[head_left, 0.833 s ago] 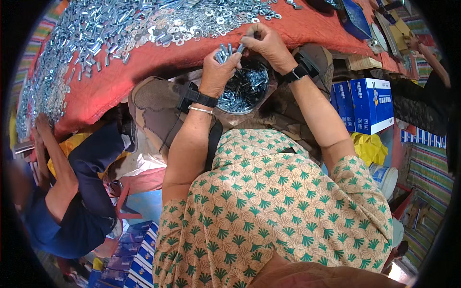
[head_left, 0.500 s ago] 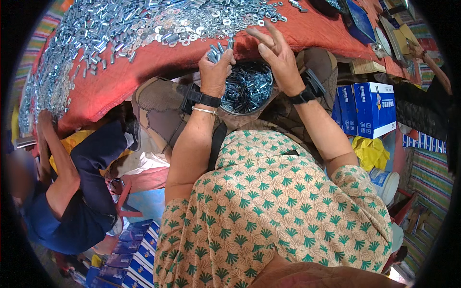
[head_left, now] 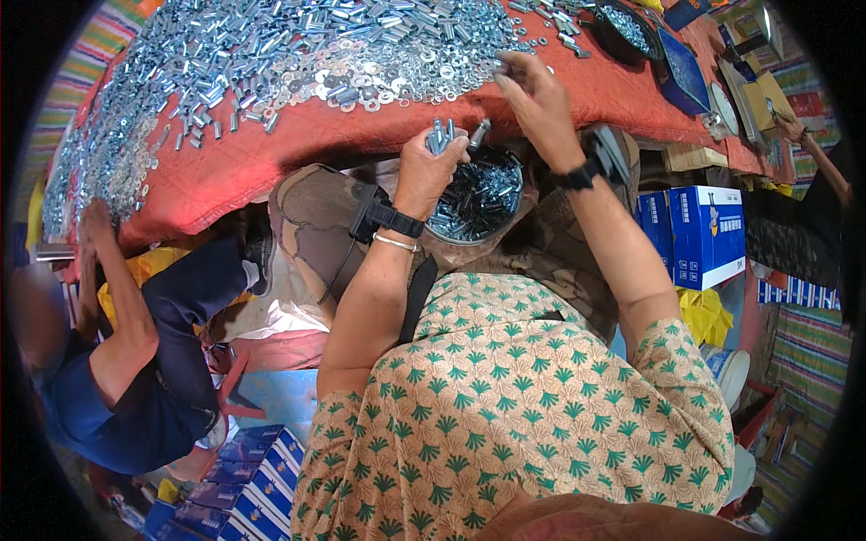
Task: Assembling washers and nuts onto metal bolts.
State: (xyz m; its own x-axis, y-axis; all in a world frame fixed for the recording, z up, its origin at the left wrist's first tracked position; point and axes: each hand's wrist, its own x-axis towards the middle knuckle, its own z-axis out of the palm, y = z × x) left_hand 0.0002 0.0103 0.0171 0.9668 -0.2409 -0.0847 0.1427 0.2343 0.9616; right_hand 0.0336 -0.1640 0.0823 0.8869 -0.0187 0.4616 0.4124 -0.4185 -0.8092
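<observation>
My left hand point(head_left: 428, 173) is closed around several metal sleeves point(head_left: 439, 135), which stick up from the fist. Beyond its thumb tip, one more metal piece point(head_left: 481, 134) slants up; its exact kind is hard to make out. Just below and right of that hand is a round tub point(head_left: 469, 242) between my knees, filled with dark and silvery metal pieces. My right hand point(head_left: 539, 101) hovers over the near edge of the washers point(head_left: 397, 83), its fingers bent and apart, with nothing visible in them. Behind the washers spreads a heap of metal sleeves point(head_left: 298, 41).
A red cloth point(head_left: 361, 131) covers the table. At the back right stand a black bowl point(head_left: 622, 32) of metal parts and a blue tray point(head_left: 683, 74). Blue-and-white boxes point(head_left: 704, 236) are stacked at my right. A co-worker point(head_left: 135, 388) sits at the left, hands at the pile.
The view has shifted, so the table sits lower in it. My right hand's spread fingers have bent over the washers. The metal piece at my left thumb now leans right.
</observation>
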